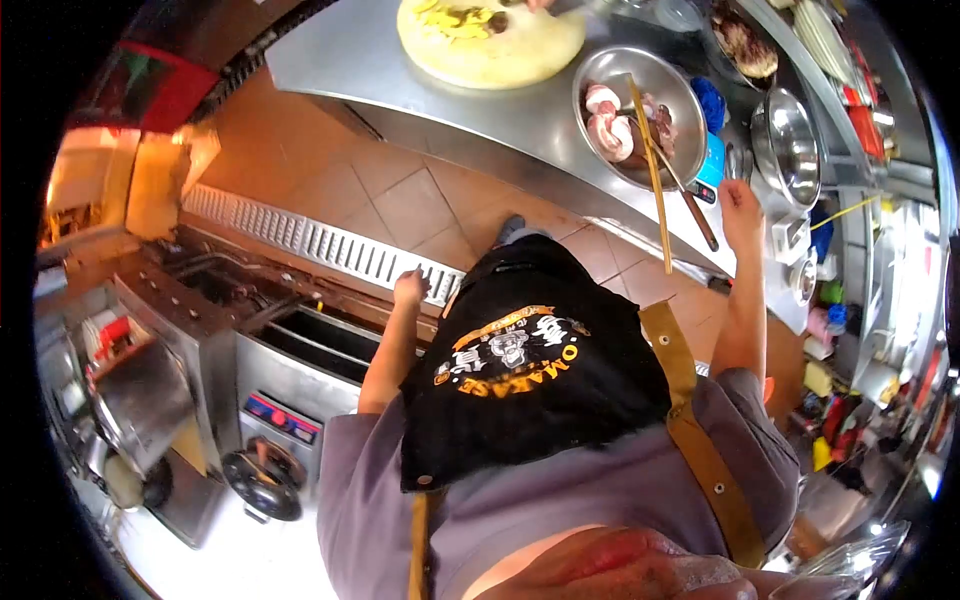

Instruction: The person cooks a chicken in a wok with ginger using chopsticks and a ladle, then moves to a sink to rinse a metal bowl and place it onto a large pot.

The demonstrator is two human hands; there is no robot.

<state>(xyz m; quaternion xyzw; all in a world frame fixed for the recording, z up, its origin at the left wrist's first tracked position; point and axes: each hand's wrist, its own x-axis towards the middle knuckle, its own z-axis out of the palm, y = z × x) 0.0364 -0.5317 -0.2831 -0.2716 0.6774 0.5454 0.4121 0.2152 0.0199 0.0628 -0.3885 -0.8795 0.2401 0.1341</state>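
My right hand [741, 212] hangs beside the counter edge with its fingers curled in; nothing shows in it. Closest to it is a blue kitchen scale [710, 165]. Next to the scale stands a steel bowl [590, 88] with pieces of raw meat [612, 130]. Long wooden chopsticks [655, 200] and a utensil with a brown handle [698, 220] lean across the bowl's rim, their ends jutting past the counter. My left hand [410, 287] is low at my other side, above the slotted floor drain [330, 245]. It is small and its fingers are mostly hidden.
A round cutting board [550, 55] bears chopped yellow food [450, 22]; another person's hand [540, 4] is at its far edge. An empty steel bowl [787, 150] stands at right. At left are a fryer-like unit [290, 375] and a lidded black pot [262, 480].
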